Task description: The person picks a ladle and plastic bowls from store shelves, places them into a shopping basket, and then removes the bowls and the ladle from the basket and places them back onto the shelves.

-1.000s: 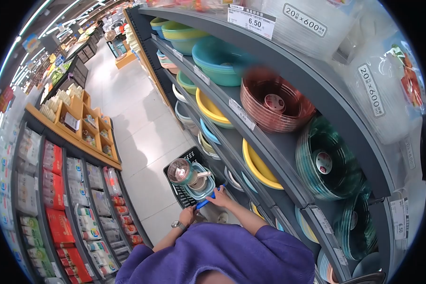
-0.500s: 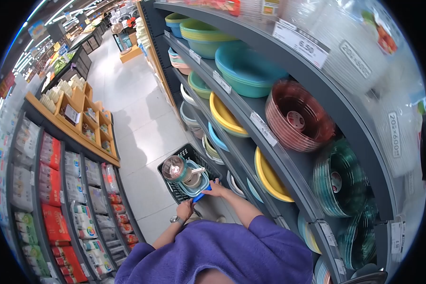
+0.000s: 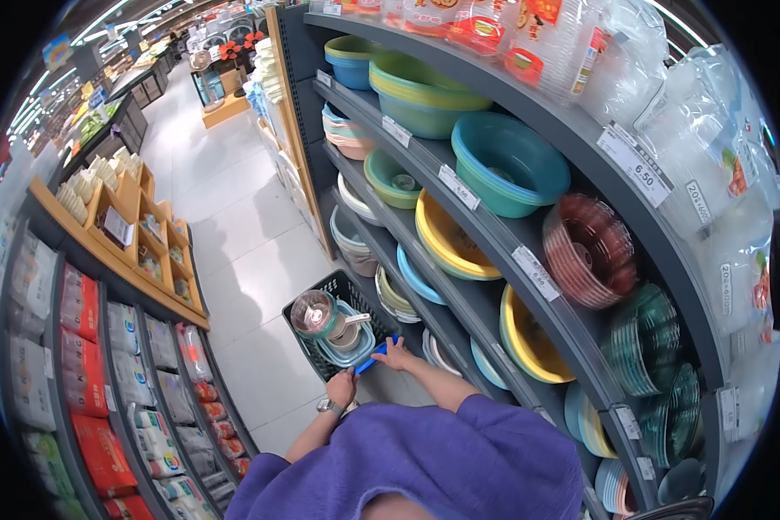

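Observation:
My left hand (image 3: 341,386), with a watch on its wrist, is closed around the left end of a blue handle (image 3: 371,358). Toward the other end of that handle, my right hand (image 3: 393,354) grips it. The handle belongs to a dark shopping basket cart (image 3: 330,282) standing just ahead of me on the floor. Inside the cart are a clear round container (image 3: 312,314), light-blue plastic basins (image 3: 350,350) stacked together, and a small pot (image 3: 347,332) with a pale handle pointing right. The lower side of the cart is partly hidden by my hands.
Close on my right, a shelf holds green basins (image 3: 503,165), yellow basins (image 3: 452,238), ribbed red bowls (image 3: 589,251) and price tags (image 3: 637,162). Packaged goods (image 3: 100,451) fill the left rack, beside a wooden display (image 3: 134,230). A tiled aisle (image 3: 221,199) runs ahead.
My view has shifted, so the right-hand shelves sit farther right and more top-shelf packages show. Both hands stay on the handle, with the cart's contents arranged as before.

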Action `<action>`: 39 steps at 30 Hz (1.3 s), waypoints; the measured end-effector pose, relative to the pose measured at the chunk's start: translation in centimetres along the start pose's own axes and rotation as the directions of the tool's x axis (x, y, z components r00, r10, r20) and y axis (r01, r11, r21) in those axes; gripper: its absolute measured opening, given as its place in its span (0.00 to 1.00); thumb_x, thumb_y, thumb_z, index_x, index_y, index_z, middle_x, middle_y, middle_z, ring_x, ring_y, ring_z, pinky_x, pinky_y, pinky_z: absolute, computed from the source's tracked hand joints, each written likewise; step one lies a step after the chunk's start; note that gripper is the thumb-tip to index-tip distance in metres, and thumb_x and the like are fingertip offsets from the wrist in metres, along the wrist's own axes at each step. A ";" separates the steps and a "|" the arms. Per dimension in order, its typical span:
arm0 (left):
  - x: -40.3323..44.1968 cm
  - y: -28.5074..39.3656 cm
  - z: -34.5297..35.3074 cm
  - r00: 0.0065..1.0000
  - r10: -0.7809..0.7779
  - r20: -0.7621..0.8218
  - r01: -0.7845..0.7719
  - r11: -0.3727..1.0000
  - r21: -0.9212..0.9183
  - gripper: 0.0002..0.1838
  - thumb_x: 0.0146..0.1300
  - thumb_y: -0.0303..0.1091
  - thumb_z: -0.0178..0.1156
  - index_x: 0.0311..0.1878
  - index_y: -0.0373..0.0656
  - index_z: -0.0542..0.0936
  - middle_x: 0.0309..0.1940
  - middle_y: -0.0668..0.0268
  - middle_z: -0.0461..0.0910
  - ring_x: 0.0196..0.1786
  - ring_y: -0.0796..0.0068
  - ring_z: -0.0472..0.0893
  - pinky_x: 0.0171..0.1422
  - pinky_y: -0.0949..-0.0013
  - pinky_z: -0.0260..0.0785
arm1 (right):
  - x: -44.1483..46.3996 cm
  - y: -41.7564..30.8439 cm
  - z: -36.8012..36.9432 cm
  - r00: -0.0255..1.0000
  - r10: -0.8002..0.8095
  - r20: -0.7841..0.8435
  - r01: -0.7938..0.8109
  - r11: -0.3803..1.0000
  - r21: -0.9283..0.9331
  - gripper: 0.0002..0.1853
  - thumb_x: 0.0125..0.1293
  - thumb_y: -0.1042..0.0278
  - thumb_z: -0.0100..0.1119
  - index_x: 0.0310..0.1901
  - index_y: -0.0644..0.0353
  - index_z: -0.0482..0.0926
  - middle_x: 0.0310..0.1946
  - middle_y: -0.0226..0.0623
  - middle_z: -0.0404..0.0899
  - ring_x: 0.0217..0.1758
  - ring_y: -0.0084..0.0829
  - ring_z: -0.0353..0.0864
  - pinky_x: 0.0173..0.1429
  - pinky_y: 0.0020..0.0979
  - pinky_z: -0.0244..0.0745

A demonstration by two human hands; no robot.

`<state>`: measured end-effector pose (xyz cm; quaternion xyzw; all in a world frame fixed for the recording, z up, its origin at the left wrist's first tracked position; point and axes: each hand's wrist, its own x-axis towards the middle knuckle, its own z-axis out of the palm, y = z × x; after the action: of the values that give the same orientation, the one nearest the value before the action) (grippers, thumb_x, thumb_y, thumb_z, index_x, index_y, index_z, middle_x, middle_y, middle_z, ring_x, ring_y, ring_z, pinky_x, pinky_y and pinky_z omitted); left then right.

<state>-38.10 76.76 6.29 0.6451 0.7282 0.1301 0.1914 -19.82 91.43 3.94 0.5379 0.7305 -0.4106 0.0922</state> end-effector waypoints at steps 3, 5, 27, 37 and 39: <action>1.2 -1.6 -0.9 1.000 -0.002 -0.008 0.001 0.999 -0.053 0.15 0.70 0.44 0.55 0.45 0.42 0.80 0.36 0.53 0.81 0.36 0.47 0.82 0.40 0.47 0.75 | 1.3 -1.6 0.0 0.999 0.040 -0.019 -0.040 0.999 -0.004 0.59 0.61 0.23 0.53 0.77 0.64 0.44 0.72 0.76 0.44 0.72 0.72 0.58 0.73 0.53 0.61; 1.7 -2.8 -1.0 1.000 0.010 -0.016 -0.011 0.998 -0.057 0.14 0.70 0.43 0.55 0.44 0.42 0.80 0.35 0.53 0.81 0.37 0.47 0.82 0.40 0.47 0.74 | 1.9 -2.4 0.4 0.997 0.071 -0.030 -0.071 0.997 0.004 0.61 0.61 0.23 0.53 0.78 0.63 0.38 0.72 0.76 0.42 0.72 0.71 0.57 0.74 0.53 0.60; 8.8 -7.0 -4.4 0.998 -0.039 -0.041 0.035 0.996 -0.082 0.17 0.70 0.42 0.57 0.56 0.44 0.81 0.40 0.56 0.82 0.41 0.51 0.82 0.41 0.51 0.75 | 11.6 -5.2 -2.5 0.989 -0.049 0.141 0.045 0.999 0.029 0.58 0.55 0.19 0.56 0.64 0.73 0.58 0.66 0.87 0.47 0.68 0.73 0.64 0.70 0.51 0.65; 14.2 -9.1 -6.6 0.982 -0.137 0.128 0.149 0.985 -0.089 0.18 0.70 0.42 0.56 0.58 0.45 0.80 0.46 0.53 0.83 0.45 0.47 0.83 0.47 0.50 0.76 | 14.5 -8.1 -4.2 0.994 -0.091 0.068 0.082 0.989 0.120 0.63 0.57 0.21 0.56 0.71 0.77 0.50 0.68 0.87 0.42 0.69 0.76 0.60 0.73 0.50 0.62; 15.0 -10.0 -6.2 0.980 -0.125 0.154 0.144 0.982 -0.124 0.19 0.70 0.42 0.56 0.59 0.44 0.79 0.46 0.51 0.83 0.46 0.45 0.82 0.49 0.50 0.75 | 15.5 -8.4 -4.3 0.993 -0.096 0.073 0.085 0.986 0.146 0.63 0.57 0.21 0.56 0.71 0.77 0.49 0.68 0.87 0.42 0.70 0.76 0.59 0.73 0.50 0.61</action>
<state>-51.19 90.66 5.82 0.5877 0.7440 0.1182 0.2952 -31.97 104.69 1.98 0.4926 0.7186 -0.4868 0.0640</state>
